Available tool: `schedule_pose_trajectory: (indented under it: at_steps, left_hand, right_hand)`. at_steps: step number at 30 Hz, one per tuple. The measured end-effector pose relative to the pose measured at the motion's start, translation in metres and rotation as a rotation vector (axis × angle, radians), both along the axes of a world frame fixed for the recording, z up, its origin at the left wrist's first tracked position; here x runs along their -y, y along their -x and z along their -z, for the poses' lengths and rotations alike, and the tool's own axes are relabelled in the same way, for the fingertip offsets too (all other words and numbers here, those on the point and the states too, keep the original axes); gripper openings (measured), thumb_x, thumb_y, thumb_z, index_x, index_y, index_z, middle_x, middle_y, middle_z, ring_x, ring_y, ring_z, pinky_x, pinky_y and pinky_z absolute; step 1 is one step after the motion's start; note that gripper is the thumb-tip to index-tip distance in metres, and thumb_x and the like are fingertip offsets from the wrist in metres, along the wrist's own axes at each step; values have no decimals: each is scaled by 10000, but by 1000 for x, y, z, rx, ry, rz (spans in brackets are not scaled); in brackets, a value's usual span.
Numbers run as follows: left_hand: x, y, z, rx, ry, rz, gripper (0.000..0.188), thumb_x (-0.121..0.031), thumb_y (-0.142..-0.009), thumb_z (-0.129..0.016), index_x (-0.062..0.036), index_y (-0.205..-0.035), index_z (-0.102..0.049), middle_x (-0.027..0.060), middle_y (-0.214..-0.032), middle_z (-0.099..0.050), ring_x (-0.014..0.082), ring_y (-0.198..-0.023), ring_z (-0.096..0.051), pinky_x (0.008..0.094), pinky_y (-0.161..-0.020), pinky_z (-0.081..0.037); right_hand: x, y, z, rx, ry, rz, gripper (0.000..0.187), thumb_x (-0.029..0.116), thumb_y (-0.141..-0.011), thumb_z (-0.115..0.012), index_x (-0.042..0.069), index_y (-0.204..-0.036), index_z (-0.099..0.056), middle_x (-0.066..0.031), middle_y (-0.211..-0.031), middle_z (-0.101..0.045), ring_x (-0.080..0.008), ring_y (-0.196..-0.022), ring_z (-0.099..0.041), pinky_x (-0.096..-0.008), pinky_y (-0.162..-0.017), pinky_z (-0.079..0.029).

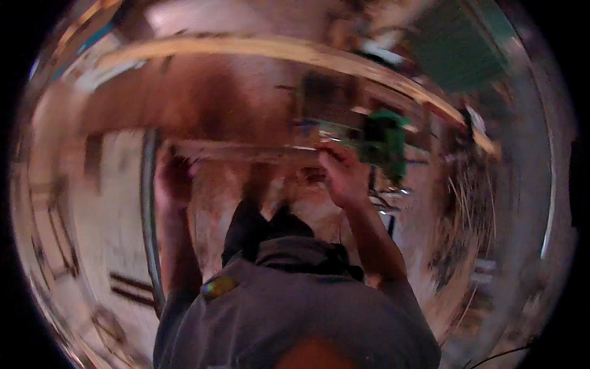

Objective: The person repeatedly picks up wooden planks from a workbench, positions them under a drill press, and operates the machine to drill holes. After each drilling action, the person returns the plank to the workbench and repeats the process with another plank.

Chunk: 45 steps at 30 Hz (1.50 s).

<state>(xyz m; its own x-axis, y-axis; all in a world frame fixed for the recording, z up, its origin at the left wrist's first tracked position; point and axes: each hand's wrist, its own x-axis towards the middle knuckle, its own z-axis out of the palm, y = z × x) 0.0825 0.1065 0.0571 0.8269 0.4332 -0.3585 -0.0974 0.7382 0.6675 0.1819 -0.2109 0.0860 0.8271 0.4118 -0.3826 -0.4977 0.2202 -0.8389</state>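
Motion blur softens the whole view. My left hand [175, 175] is at the left end of a thin, pale, straight edge [246, 149] along the near side of a reddish-brown work surface [203, 98]. Whether this edge is a loose strip or part of the bench, I cannot tell. The fingers of that hand are smeared. At the other end, my right hand [343, 177] has its fingers curled in a pinch; what is between them is too blurred to name. Just right of it stands a green machine or tool [387, 144].
A long pale wooden beam [246, 46] crosses the far side of the work surface. To the left is a pale panel [123, 215] with a dark edge. Thin sticks or stalks [473, 203] lie at the right, and a dark green panel [458, 43] stands at the far right.
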Motion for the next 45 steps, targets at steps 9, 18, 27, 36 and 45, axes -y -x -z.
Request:
schedule_pose_trajectory:
  at_steps: [9, 18, 27, 36, 45]
  left_hand:
    - [-21, -126, 52, 177, -32, 184, 267, -253, -913, -552, -50, -1083, -585, 83, -1082, -616, 224, -1006, -576, 345, -835, -497]
    - [17, -266, 93, 85, -206, 279, 267, -177, -941, -490, 1, -1134, -535, 134, -1133, -595, 260, -1065, -567, 407, -968, -461]
    - [49, -318, 112, -4, -49, 245, 248, -180, -954, -480, 7, -1105, -539, 113, -1104, -613, 256, -1023, -586, 384, -919, -499]
    - [116, -333, 105, -117, -193, 529, 245, -107, -870, -573, -12, -1094, -544, 117, -955, -603, 237, -864, -623, 324, -727, -544]
    - [213, -357, 86, -275, -544, 740, 389, -345, -835, -653, -72, -1093, -553, 80, -847, -584, 185, -665, -610, 296, -592, -517]
  right_hand:
    - [132, -19, -38, 421, 203, 653, 99, 117, -933, -507, 38, -959, -561, -75, -780, -582, -168, -671, -583, -322, -611, -515]
    - [181, 40, -15, 223, 473, 1024, 183, 200, -946, -497, 30, -941, -564, -78, -731, -584, -167, -627, -578, -295, -587, -489]
    - [188, 57, 7, 117, 539, 1059, 172, 179, -949, -490, 25, -935, -567, -72, -743, -599, -158, -619, -580, -282, -591, -489]
    - [216, 38, 11, 127, 465, 1051, 160, 168, -949, -492, 30, -920, -568, -58, -748, -594, -142, -658, -576, -280, -618, -492]
    - [247, 29, 18, 102, 493, 1016, 169, 166, -947, -496, 18, -907, -568, -63, -736, -592, -149, -656, -569, -286, -625, -473]
